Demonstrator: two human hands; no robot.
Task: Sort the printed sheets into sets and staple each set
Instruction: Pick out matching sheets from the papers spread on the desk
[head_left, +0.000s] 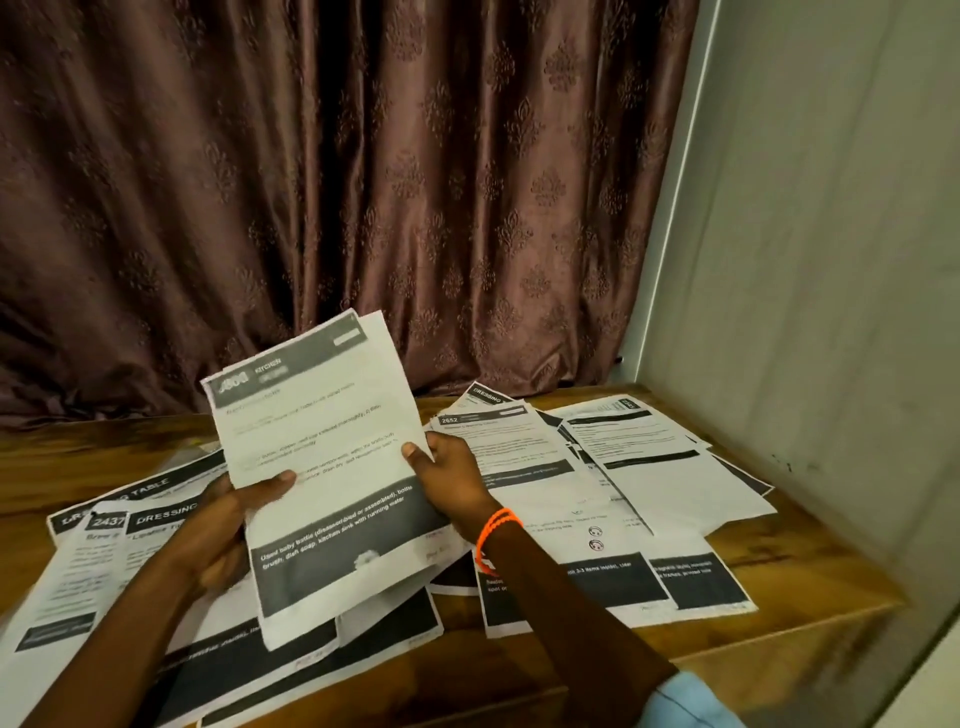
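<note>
I hold a small bundle of printed sheets (327, 452) upright above the wooden table (810, 587); the front sheet has a dark "KITCHEN" header and a dark band near its foot. My left hand (228, 525) grips its left edge with the thumb on the front. My right hand (447, 478), an orange band on the wrist, pinches the right edge. More printed sheets lie on the table: a "DRESSING TABLE" pile (104, 535) at the left and a fanned spread (623, 467) at the right. No stapler shows.
A brown patterned curtain (337, 182) hangs behind the table. A pale wall (810, 312) stands close along the right side. The table's front edge (753, 644) runs at the lower right. Sheets also lie beneath my forearms.
</note>
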